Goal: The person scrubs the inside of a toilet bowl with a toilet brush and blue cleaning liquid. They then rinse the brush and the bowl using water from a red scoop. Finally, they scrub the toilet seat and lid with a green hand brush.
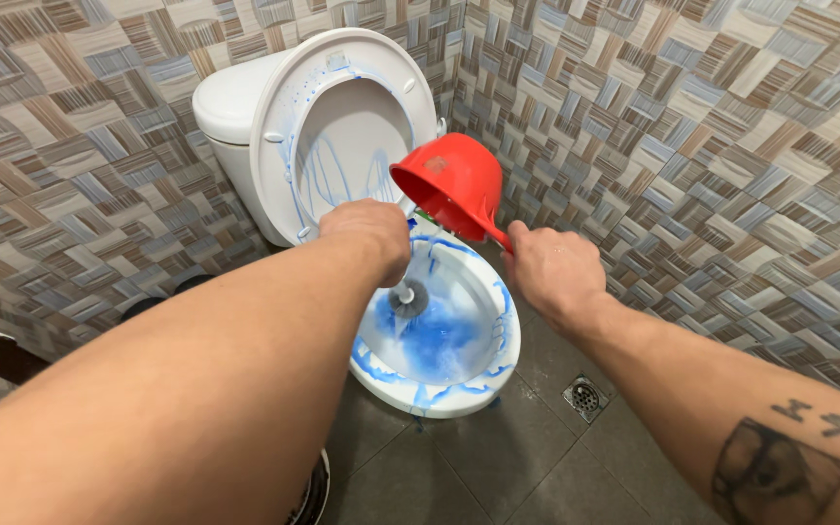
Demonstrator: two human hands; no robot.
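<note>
**Scrubbing the blue toilet bowl**

The toilet bowl point(478, 374) is in front of me, low down, and I am partway through cleaning it. Blue cleaner is streaked on the rim and pooled in the water, so I think the soap part is done. The raised lid and seat point(342, 126) also have blue drips on them, and those look like they still need a wash.

My left hand point(373, 236) is closed tight around the handle of the toilet brush point(407, 297). The brush head is down inside the bowl, in the blue water.

My right hand point(551, 272) is gripping the handle of a red scoop point(451, 185). The scoop is tipped over the back of the bowl. I cannot tell if water is coming out.

Patterned wall tiles point(692, 136) stand close on both sides. A small floor drain point(585, 396) sits just beside the bowl. Nothing blocks my hands.
</note>
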